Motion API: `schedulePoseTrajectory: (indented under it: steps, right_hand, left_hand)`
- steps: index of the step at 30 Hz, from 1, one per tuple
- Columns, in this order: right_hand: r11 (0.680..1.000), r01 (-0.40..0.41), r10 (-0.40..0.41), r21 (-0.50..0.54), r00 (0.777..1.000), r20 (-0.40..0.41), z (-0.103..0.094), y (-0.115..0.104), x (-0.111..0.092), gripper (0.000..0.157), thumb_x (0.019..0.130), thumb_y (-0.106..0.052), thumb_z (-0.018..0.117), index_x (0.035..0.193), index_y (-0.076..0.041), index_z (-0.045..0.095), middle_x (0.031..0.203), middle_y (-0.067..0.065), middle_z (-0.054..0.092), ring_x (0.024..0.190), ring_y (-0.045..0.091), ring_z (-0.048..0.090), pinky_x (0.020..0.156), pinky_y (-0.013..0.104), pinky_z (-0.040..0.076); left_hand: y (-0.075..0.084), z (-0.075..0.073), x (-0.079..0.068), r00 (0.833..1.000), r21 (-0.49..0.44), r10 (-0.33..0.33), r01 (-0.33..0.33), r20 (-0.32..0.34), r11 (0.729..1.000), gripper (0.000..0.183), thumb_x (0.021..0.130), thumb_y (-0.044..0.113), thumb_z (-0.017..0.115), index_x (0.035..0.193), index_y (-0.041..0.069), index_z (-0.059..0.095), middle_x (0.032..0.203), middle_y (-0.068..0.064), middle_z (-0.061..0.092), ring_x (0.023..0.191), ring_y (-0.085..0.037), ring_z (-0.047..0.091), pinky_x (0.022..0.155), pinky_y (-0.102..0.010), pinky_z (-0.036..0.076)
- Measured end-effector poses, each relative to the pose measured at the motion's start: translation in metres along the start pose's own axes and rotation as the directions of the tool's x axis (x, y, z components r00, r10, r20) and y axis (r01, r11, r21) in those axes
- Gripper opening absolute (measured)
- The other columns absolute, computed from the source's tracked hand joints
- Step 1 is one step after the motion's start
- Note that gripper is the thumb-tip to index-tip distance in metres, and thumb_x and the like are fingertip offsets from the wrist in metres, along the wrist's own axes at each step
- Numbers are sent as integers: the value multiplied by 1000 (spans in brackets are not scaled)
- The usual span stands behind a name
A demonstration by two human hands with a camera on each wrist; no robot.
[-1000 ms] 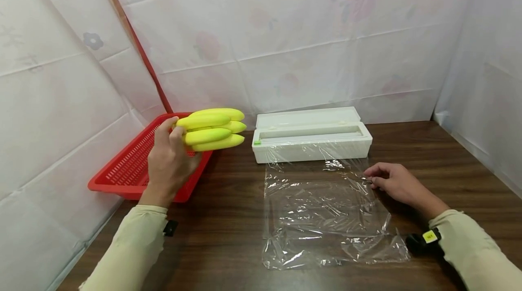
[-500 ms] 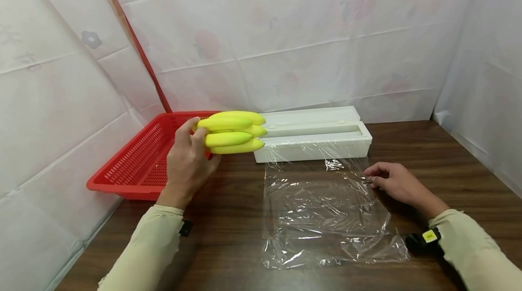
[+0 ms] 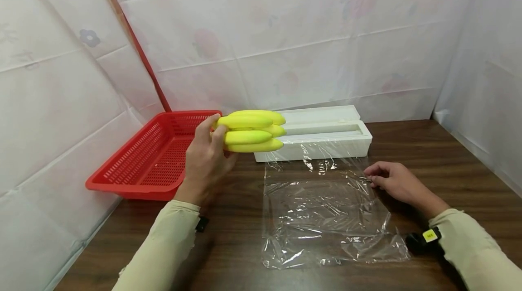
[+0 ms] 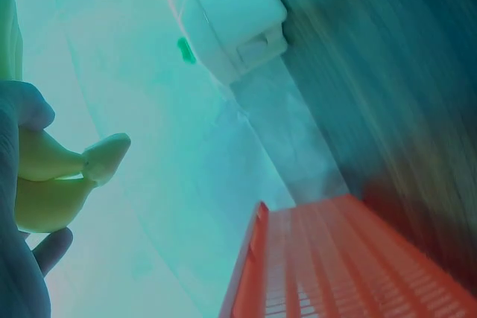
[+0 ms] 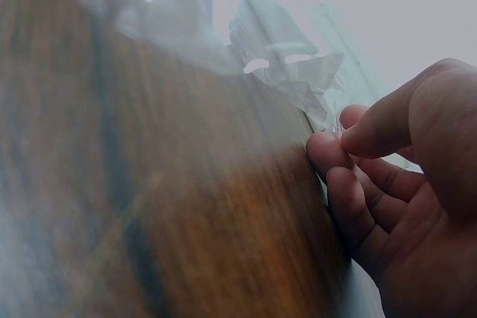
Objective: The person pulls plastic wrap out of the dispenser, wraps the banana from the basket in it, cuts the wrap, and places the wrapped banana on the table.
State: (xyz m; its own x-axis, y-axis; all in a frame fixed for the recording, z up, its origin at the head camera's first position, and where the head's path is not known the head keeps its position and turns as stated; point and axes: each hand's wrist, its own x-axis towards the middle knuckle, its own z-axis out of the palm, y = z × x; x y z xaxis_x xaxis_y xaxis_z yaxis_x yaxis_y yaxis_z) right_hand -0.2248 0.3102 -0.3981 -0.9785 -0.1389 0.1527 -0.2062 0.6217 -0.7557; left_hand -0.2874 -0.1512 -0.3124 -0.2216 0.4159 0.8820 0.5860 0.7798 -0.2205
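Note:
My left hand (image 3: 207, 157) grips a bunch of yellow bananas (image 3: 253, 133) by its stem end, held up between the red basket and the white box; the fruit overlaps the box's left end in the head view. In the left wrist view the banana stem (image 4: 106, 159) sticks out past my fingers. Clear plastic wrap (image 3: 322, 214) stretches from the white wrap dispenser box (image 3: 326, 148) over the table toward me. At the wrap's right edge my right hand (image 3: 397, 184) pinches the film between thumb and fingers, as the right wrist view shows.
A red slotted basket (image 3: 140, 189) stands at the left of the dark wooden table (image 3: 232, 245). The dispenser box's lid (image 3: 326, 113) stands raised at its back. White patterned sheeting (image 3: 285, 32) walls in the table at the back and sides.
My left hand has carried the bananas rightward from over the basket to in front of the box's left end. My right hand and the wrap have stayed in place.

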Motion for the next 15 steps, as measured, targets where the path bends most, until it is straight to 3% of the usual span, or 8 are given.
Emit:
schedulePoseTrajectory:
  steps: [7, 15]
  right_hand:
    - [1000, -6, 6, -7, 1000, -6, -1, -1, -1, 17, 97, 0, 59, 112, 6, 67, 92, 8, 70, 79, 15, 64, 65, 25, 51]
    - [1000, -11, 10, -23, 1000, -1, -2, -2, -2, 17, 98, -1, 59, 112, 5, 68, 93, 8, 70, 80, 15, 64, 67, 24, 52]
  left_hand:
    - [15, 10, 3, 999, -76, 24, -22, 28, 997, 56, 79, 21, 80, 125, 7, 51, 137, -23, 51, 109, -39, 60, 74, -52, 57]
    - [34, 21, 5, 995, -122, 90, -84, 46, 989, 59, 78, 21, 81, 126, 8, 50, 135, -24, 53, 111, -37, 60, 72, -50, 58]
